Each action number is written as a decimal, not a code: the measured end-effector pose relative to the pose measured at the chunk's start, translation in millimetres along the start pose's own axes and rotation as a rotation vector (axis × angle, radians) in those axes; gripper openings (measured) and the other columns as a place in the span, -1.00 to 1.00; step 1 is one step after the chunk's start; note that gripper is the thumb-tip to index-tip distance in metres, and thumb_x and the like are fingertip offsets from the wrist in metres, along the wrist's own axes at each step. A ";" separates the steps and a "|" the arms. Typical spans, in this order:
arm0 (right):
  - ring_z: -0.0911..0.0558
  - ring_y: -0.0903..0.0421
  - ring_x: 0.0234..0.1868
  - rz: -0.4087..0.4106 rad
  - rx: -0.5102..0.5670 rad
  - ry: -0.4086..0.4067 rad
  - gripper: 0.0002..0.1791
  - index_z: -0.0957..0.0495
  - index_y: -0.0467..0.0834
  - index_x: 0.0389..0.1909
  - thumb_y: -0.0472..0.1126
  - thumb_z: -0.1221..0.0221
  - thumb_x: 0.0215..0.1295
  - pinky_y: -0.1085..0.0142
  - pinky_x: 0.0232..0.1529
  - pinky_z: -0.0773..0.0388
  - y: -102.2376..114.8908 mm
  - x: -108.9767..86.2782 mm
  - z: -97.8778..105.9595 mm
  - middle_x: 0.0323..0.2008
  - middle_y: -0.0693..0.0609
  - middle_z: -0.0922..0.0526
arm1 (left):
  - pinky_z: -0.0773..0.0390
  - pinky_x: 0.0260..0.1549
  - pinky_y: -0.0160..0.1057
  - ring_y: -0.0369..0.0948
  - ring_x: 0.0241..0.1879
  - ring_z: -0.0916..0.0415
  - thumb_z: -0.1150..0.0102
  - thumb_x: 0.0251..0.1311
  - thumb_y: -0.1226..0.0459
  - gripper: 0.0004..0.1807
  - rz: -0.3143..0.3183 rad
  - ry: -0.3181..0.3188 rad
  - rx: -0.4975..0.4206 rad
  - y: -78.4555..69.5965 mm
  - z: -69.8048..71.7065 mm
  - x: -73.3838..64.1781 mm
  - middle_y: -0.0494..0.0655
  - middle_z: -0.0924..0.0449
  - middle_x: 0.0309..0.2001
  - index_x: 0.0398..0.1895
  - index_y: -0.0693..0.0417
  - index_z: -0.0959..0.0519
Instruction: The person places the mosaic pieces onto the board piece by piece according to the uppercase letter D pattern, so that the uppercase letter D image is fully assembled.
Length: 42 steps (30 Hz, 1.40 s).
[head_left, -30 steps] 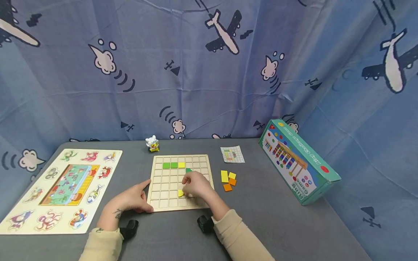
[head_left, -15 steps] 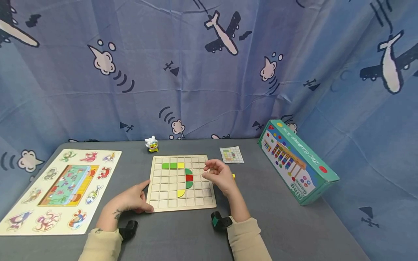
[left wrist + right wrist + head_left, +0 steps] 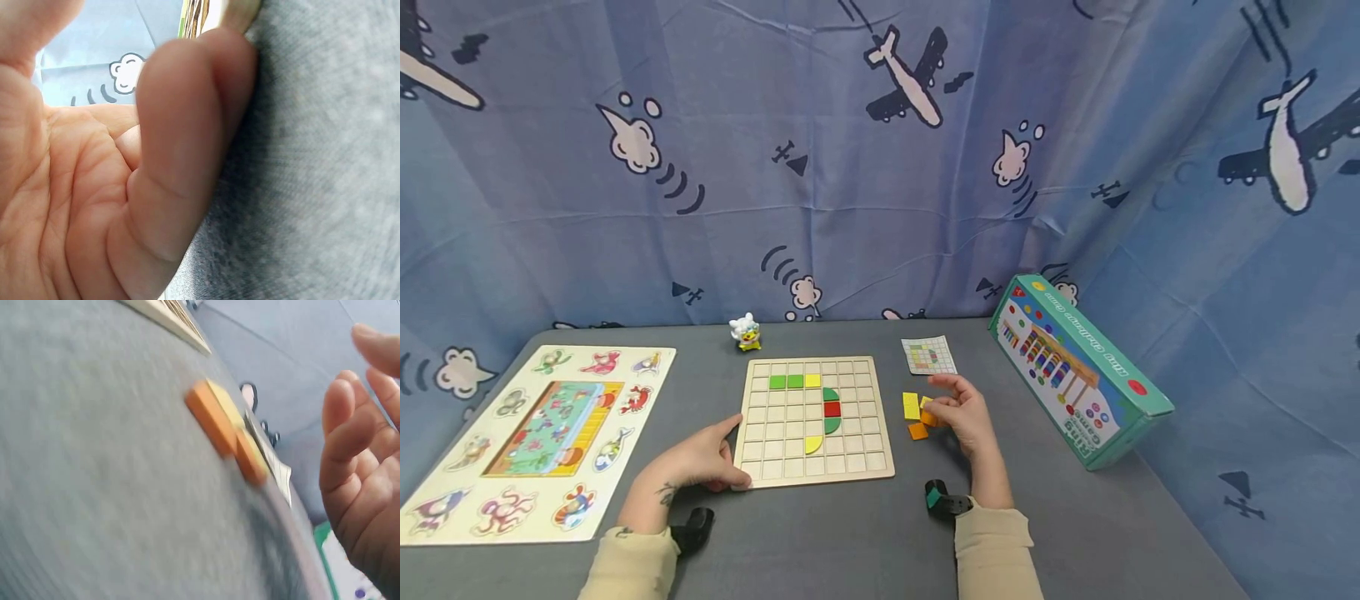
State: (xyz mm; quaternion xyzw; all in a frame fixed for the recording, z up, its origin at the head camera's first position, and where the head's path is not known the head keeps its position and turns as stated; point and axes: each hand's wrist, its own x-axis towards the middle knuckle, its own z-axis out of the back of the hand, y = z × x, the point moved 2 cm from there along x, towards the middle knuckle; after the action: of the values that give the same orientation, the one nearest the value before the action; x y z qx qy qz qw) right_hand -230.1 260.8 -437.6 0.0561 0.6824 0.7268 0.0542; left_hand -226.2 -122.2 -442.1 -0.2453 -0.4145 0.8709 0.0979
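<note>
A pale wooden grid board (image 3: 860, 442) lies flat on the table. Set in it are two light green squares (image 3: 786, 382), a yellow square (image 3: 812, 380), a red square (image 3: 832, 409) between two green rounded pieces, and a yellow rounded piece (image 3: 813, 444). At the board's left edge and lower corner, the index finger and thumb of my left hand (image 3: 694, 458) touch it, spread apart. My right hand (image 3: 962, 421) is at the loose blocks right of the board, fingers apart and bent. Those are a yellow rectangle (image 3: 911, 406), a partly covered small yellow block and orange blocks (image 3: 917, 431).
A printed grid card (image 3: 928, 355) lies behind the loose blocks. Left of the board is a sea-animal puzzle (image 3: 647, 362); a small white-and-yellow figurine (image 3: 746, 331) stands at the back. A green game box (image 3: 1082, 375) is on the right, with a patterned curtain (image 3: 820, 167) behind.
My right hand has left the board, uncovering the red square and lower green piece, and moved right to the loose blocks. The left hand stays at the board's edge.
</note>
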 end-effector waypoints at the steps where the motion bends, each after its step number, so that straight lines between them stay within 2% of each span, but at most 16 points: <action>1: -0.55 0.27 -0.50 -0.009 -0.011 -0.016 -0.51 -0.42 -0.30 0.03 -0.53 -0.21 0.00 0.39 -0.51 -0.42 -3.0 0.7 3.8 -0.18 0.19 -0.59 | -0.36 -0.67 -0.27 -0.25 -0.72 -0.31 -0.47 -0.28 0.29 0.19 -0.003 -0.001 0.001 0.0 0.1 -0.2 -0.08 -0.42 -0.67 0.41 0.34 0.08; 5: -0.50 0.28 -0.54 -0.050 -0.073 -0.060 -0.54 -0.43 -0.29 -0.01 -0.51 -0.21 0.00 0.37 -0.53 -0.38 -10.1 1.5 13.9 0.01 -0.13 -0.54 | -0.34 -0.68 -0.27 -0.25 -0.72 -0.31 -0.47 -0.28 0.29 0.18 -0.014 0.001 0.003 0.1 0.5 -0.4 -0.07 -0.42 -0.67 0.41 0.34 0.08; 9: -0.42 0.23 -0.58 -0.095 -0.187 -0.062 -0.57 -0.45 -0.29 -0.04 -0.46 -0.23 -0.02 0.35 -0.54 -0.37 -13.0 1.4 15.7 0.04 -0.24 -0.51 | -0.33 -0.68 -0.27 -0.25 -0.72 -0.32 -0.47 -0.27 0.28 0.18 -0.018 0.004 0.009 0.9 0.6 0.0 -0.08 -0.43 -0.67 0.41 0.35 0.09; 15: -0.38 0.15 -0.54 -0.153 -0.330 -0.073 -0.59 -0.48 -0.29 -0.11 -0.49 -0.27 -0.07 0.36 -0.60 -0.32 -18.5 2.8 13.3 -0.07 -0.23 -0.57 | -0.34 -0.68 -0.27 -0.26 -0.72 -0.31 -0.47 -0.28 0.29 0.19 -0.027 0.003 0.007 1.7 0.5 0.8 -0.08 -0.43 -0.67 0.41 0.36 0.10; 21: -0.39 0.12 -0.51 -0.165 -0.391 -0.080 -0.61 -0.49 -0.31 -0.19 -0.52 -0.28 -0.14 0.34 -0.59 -0.31 -20.8 3.4 11.0 -0.17 -0.21 -0.59 | -0.34 -0.68 -0.28 -0.26 -0.72 -0.31 -0.48 -0.29 0.29 0.19 -0.017 0.002 0.005 1.6 0.5 0.7 -0.08 -0.42 -0.67 0.41 0.35 0.09; 24: -0.42 0.07 -0.42 -0.160 -0.420 -0.082 -0.61 -0.50 -0.32 -0.21 -0.53 -0.29 -0.16 0.32 -0.51 -0.36 -21.1 3.5 9.8 -0.20 -0.21 -0.59 | -0.33 -0.68 -0.28 -0.26 -0.72 -0.31 -0.48 -0.28 0.28 0.19 -0.009 0.005 0.005 1.2 0.5 0.4 -0.08 -0.42 -0.67 0.41 0.34 0.08; 27: -0.47 -0.01 -0.29 -0.149 -0.457 -0.085 -0.62 -0.50 -0.34 -0.22 -0.54 -0.29 -0.16 0.22 -0.28 -0.43 -20.3 3.4 8.0 -0.22 -0.22 -0.58 | -0.33 -0.68 -0.27 -0.26 -0.72 -0.31 -0.48 -0.27 0.28 0.18 -0.009 0.006 0.006 0.9 0.6 0.3 -0.08 -0.42 -0.67 0.41 0.34 0.08; 30: -0.48 -0.07 -0.19 -0.136 -0.491 -0.086 -0.63 -0.51 -0.35 -0.22 -0.55 -0.28 -0.16 0.12 -0.05 -0.39 -19.0 3.4 6.2 -0.24 -0.22 -0.58 | -0.34 -0.68 -0.27 -0.26 -0.72 -0.32 -0.48 -0.28 0.28 0.19 -0.016 0.006 0.006 0.8 1.0 -0.1 -0.08 -0.43 -0.67 0.41 0.34 0.08; 33: -0.48 -0.10 -0.19 -0.120 -0.512 -0.081 -0.63 -0.50 -0.36 -0.23 -0.55 -0.28 -0.17 0.05 -0.03 -0.36 -18.7 3.6 5.3 -0.25 -0.23 -0.58 | -0.34 -0.68 -0.27 -0.25 -0.72 -0.32 -0.47 -0.28 0.28 0.18 -0.021 0.006 0.010 0.8 1.2 -0.3 -0.08 -0.43 -0.66 0.41 0.35 0.08; 42: -0.48 -0.07 -0.22 -0.101 -0.530 -0.090 -0.66 -0.51 -0.35 -0.25 -0.55 -0.28 -0.16 0.08 -0.06 -0.37 -20.4 5.1 5.3 -0.28 -0.21 -0.58 | -0.30 -0.69 -0.29 -0.26 -0.72 -0.30 -0.47 -0.27 0.28 0.19 -0.010 0.012 0.006 -0.4 1.6 -0.3 -0.09 -0.43 -0.67 0.42 0.33 0.09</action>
State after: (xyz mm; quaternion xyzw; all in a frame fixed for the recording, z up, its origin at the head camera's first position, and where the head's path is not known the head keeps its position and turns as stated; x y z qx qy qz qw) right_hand -234.2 268.1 -457.6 0.0384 0.4671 0.8732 0.1335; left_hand -226.7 -123.1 -440.8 -0.2480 -0.4127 0.8701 0.1054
